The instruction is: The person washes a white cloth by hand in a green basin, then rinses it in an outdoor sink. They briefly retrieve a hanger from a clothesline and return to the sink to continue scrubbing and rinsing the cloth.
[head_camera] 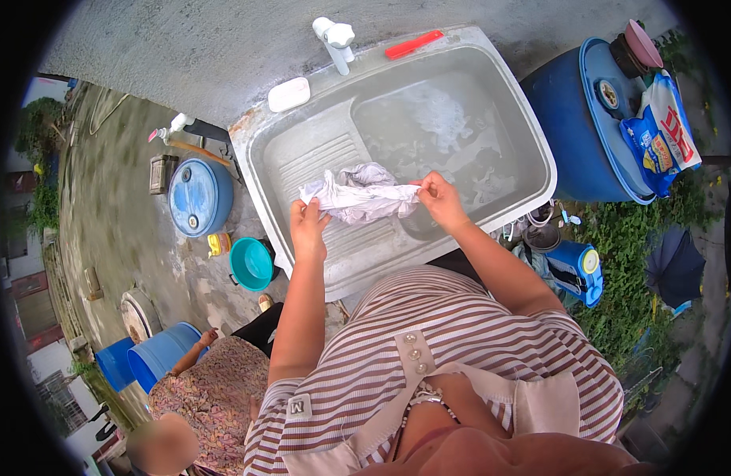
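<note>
A wet, pale lilac cloth (371,199) is stretched between my two hands above the laundry sink (336,262). My left hand (309,229) pinches its left end, over the ribbed washboard (318,157). Its right end is between the thumb and fingers of my right hand (441,199), near the basin's front edge. The middle of the cloth hangs in folds where the washboard meets the basin. Cloudy, sudsy water (443,119) fills the basin, and what lies under it is hard to make out.
A white tap (336,41), a red brush (413,44) and a white soap dish (289,94) line the sink's back rim. Right of it stands a blue barrel (556,119) bearing a detergent bag (663,137). A teal bucket (251,265) and another person (214,381) are at the left.
</note>
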{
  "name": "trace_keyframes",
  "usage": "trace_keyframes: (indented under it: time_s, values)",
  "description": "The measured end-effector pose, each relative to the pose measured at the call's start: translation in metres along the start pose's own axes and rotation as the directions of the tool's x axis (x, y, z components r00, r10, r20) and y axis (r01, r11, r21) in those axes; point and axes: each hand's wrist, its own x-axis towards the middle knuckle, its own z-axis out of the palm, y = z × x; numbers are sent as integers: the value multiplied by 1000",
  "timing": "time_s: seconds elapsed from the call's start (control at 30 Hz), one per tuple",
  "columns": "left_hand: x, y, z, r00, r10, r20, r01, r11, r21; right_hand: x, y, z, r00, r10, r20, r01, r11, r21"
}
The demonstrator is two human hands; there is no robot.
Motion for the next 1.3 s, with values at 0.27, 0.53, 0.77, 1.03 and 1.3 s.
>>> trace_keyframes:
  time_s: [0.27,0.53,0.77,1.03,1.3]
  values:
    - [9,46,68,870,272,411,-332,940,81,28,-123,-109,879,-97,-466,254,924,287]
    - [48,-6,93,802,179,570,-482,758,439,43,-34,-208,918,-286,-274,-171,338,-926]
    - [21,-87,127,598,-111,794,-748,280,602,69,28,-119,896,369,-247,-312,128,-941]
    - [47,-146,166,549,-316,774,-834,-152,530,77,66,-81,829,560,-9,-24,20,-1000]
    - [91,-131,164,808,-333,485,-359,374,855,113,45,-148,779,503,-374,-550,263,-792]
